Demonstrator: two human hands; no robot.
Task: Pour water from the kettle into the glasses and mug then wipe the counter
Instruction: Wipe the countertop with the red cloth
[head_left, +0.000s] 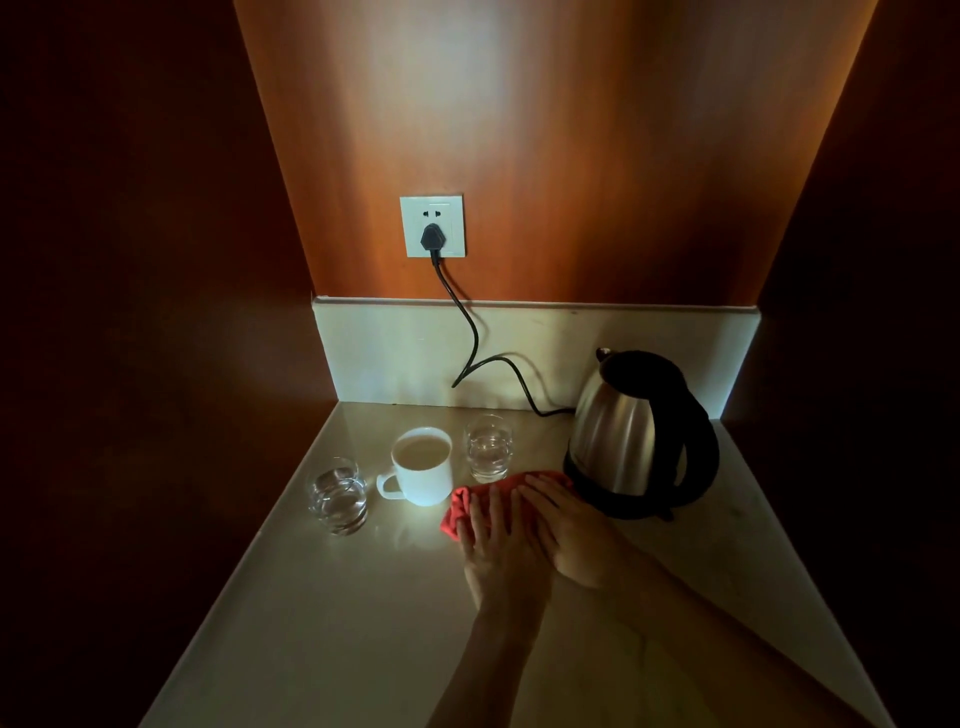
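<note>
A red cloth (458, 512) lies on the pale counter (311, 623), just in front of the mug and the kettle. My left hand (493, 551) and my right hand (569, 535) both lie flat on top of it, side by side, fingers pointing away from me and pressing it down. The steel kettle (618, 441) with a black handle stands upright on its base at the right. A white mug (423, 478) holds water, its handle turned left. One clear glass (338, 499) with water stands left of the mug, another glass (488, 447) behind the cloth.
A black cord (472, 343) runs from the wall socket (432, 226) down to the kettle base. Dark wooden walls close in the counter on the left, back and right. A low pale backsplash (571, 353) lines the back.
</note>
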